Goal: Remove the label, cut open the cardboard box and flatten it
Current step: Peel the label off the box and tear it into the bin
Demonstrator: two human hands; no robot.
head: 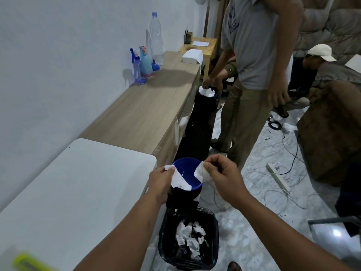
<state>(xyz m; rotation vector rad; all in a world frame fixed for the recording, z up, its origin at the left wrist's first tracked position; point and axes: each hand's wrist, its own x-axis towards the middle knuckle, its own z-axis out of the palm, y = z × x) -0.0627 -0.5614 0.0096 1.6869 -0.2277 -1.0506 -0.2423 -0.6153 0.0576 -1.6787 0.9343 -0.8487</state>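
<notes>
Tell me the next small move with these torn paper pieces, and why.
Probably drop both pieces into the black bin below. Each hand, left hand and right hand, pinches a torn label scrap, and the bin already holds similar white scraps.

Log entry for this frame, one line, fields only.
phase: label disposal | left hand: pinching torn label piece | right hand: pinching crumpled label piece | below: black bin holding paper scraps | box: not visible

Paper scraps (190,238) lie in the bin (214,241), right of the table (78,192).
</notes>
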